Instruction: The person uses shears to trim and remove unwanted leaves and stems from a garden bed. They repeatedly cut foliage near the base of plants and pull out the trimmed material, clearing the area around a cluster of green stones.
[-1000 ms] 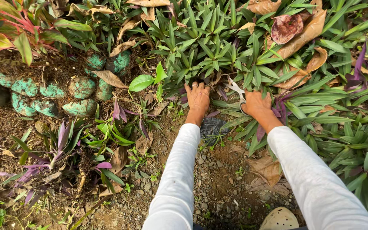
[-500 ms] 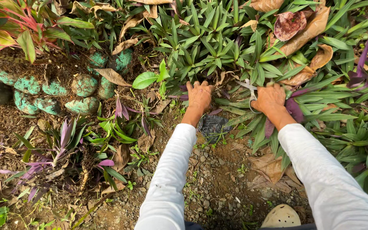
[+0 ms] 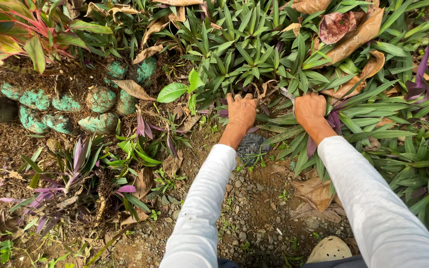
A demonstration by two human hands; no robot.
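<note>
Head view, looking straight down a pair of white-sleeved arms: the left hand [image 3: 242,110] lies palm-down with its fingers spread and pushed in among the green strap-leaved plants [image 3: 254,49], holding nothing that shows; its fingertips are half buried in the foliage at the edge of the clump. Well apart to its right, the right hand [image 3: 310,108] is curled into a loose fist at the base of the same plants, its fingers closed round a bunch of leaves or stems, with a pale narrow blade or leaf tip [image 3: 288,94] sticking out just beside its thumb side; whether that is a tool or part of a plant cannot be told. Between the two wrists, touching the left forearm's edge, sits a dark flat stone [image 3: 250,147] on bare gravelly soil [image 3: 254,218]. Purple-backed leaves [image 3: 323,134] spread under and beside the right wrist. To the left of the left hand a row of green-painted stones [image 3: 65,106] borders a bed of dark mulch, with a broad bright-green leaf [image 3: 171,92] near them and purple-and-green plants [image 3: 75,164] lower left. Dry brown leaves [image 3: 353,34] lie on the foliage above the right hand and on the soil below it. A pale shoe toe [image 3: 329,249] shows at the bottom edge.
</note>
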